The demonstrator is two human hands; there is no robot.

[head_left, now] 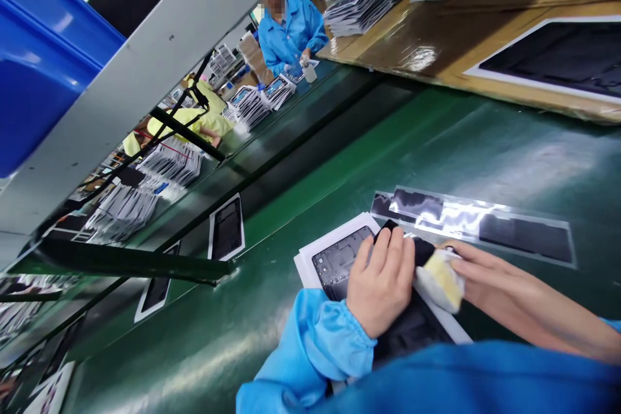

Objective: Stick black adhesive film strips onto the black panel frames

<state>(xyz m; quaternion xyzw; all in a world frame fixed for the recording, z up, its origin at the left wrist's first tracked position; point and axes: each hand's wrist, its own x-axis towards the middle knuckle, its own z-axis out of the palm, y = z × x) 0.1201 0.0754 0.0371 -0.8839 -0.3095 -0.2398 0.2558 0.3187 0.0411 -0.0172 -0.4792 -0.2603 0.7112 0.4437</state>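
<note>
Blue clothing sits nearest, left fingers over a panel, grip unclear, right fingers pinching a wad, bin contents hidden.

Observed blue plastic bin at upper left, alongside light-grey beam. Noted brown cardboard sheet at upper right. Located co-worker in blue jacket in background, white bottle just in front.
</note>
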